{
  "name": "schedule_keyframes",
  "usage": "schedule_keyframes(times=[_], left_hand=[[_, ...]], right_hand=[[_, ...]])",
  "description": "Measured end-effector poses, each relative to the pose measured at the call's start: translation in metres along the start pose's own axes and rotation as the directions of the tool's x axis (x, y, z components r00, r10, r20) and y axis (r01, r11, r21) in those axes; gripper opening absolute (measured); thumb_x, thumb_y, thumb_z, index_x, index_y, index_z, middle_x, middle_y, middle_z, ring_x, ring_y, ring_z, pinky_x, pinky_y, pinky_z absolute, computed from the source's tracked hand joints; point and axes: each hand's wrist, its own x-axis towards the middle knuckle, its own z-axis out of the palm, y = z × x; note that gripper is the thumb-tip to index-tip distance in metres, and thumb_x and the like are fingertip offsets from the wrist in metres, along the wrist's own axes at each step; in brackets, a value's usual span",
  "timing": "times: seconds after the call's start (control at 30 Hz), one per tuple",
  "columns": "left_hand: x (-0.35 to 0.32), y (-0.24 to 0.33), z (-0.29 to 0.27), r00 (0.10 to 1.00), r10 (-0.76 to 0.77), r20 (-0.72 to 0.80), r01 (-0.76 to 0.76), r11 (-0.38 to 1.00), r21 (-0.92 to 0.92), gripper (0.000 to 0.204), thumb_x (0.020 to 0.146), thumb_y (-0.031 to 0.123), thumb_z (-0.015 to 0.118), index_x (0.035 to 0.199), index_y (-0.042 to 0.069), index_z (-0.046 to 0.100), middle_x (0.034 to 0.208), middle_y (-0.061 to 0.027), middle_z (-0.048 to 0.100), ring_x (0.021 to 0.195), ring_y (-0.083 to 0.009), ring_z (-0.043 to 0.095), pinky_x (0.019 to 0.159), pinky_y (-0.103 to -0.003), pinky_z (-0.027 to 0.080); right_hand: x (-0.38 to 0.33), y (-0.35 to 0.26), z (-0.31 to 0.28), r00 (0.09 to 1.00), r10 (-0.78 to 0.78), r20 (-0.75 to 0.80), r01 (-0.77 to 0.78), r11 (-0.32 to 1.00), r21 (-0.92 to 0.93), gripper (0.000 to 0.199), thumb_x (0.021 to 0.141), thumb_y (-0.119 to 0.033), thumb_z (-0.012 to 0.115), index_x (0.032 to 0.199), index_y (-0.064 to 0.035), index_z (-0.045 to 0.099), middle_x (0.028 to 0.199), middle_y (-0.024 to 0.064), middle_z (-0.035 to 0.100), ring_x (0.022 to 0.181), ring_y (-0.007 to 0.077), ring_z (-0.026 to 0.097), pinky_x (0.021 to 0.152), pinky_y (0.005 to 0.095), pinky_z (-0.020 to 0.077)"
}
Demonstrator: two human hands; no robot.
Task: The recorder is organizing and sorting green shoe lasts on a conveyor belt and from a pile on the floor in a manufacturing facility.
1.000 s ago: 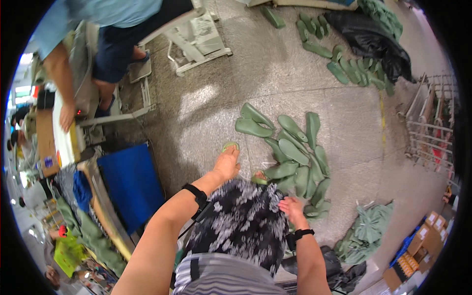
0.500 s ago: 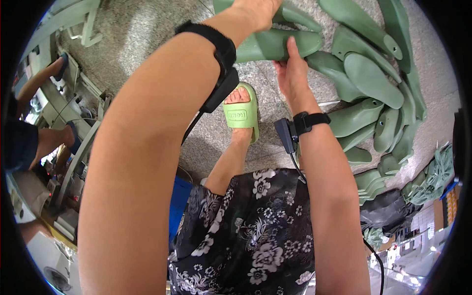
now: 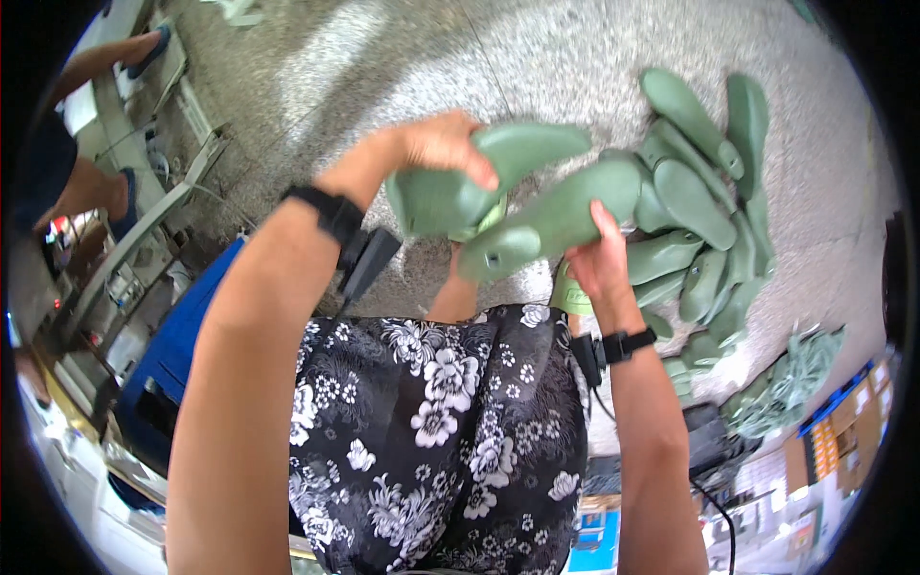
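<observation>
In my left hand is a green shoe last, gripped from above with the thumb over its side. My right hand holds a second green shoe last from beneath, thumb on top; its heel end, with a round hole, points toward me. The two lasts are held side by side, slightly apart at their toes, in front of my legs. Just beyond my right hand lies a heap of green shoe lasts on the floor. My left fingers are partly hidden behind the last.
Speckled stone floor spreads ahead. On the left are a metal frame, a blue bin-like object and another person's legs. At right, a bundle of green strips lies near a black bag and cardboard boxes.
Both hands have come closer to my body, and two lasts are now held apart from the heap. The whole view has shifted, showing more floor ahead.
</observation>
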Motion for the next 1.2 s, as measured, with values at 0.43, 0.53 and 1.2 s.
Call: schedule_keyframes(times=[0.43, 0.53, 1.2], left_hand=[[-0.429, -0.030, 0.291, 0.889, 0.230, -0.395, -0.341, -0.243, -0.908, 0.066, 0.083, 0.041, 0.069, 0.129, -0.002, 0.049, 0.115, -0.0226, 0.061, 0.100, -0.0372, 0.063, 0.089, -0.050, 0.051], [-0.492, -0.019, 0.365, 0.751, 0.395, -0.529, -0.378, -0.400, -0.835, 0.071, 0.088, 0.054, 0.057, 0.128, -0.004, 0.048, 0.110, -0.0242, 0.063, 0.096, -0.0368, 0.065, 0.087, -0.049, 0.053], [-0.736, -0.135, 0.584, 0.042, -0.026, -0.999, -0.620, -0.785, -0.005, 0.069, 0.090, 0.052, 0.048, 0.124, -0.008, 0.049, 0.113, -0.0247, 0.059, 0.098, -0.0374, 0.063, 0.087, -0.047, 0.052]], right_hand=[[-0.324, 0.015, 0.259, 0.849, 0.528, 0.033, -0.343, 0.597, -0.725, 0.048, 0.096, -0.041, 0.050, 0.119, 0.0002, 0.054, 0.108, 0.0122, 0.065, 0.094, 0.0231, 0.064, 0.085, 0.0370, 0.0524], [-0.391, 0.034, 0.273, 0.656, 0.754, -0.021, -0.549, 0.458, -0.699, 0.060, 0.095, -0.053, 0.045, 0.127, -0.0029, 0.049, 0.106, 0.0130, 0.065, 0.089, 0.0219, 0.066, 0.074, 0.0340, 0.0560], [-0.630, 0.313, 0.451, 0.439, 0.866, -0.239, -0.188, -0.171, -0.967, 0.056, 0.094, -0.058, 0.041, 0.109, -0.0081, 0.060, 0.081, 0.0155, 0.067, 0.067, 0.0257, 0.067, 0.057, 0.0379, 0.0562]])
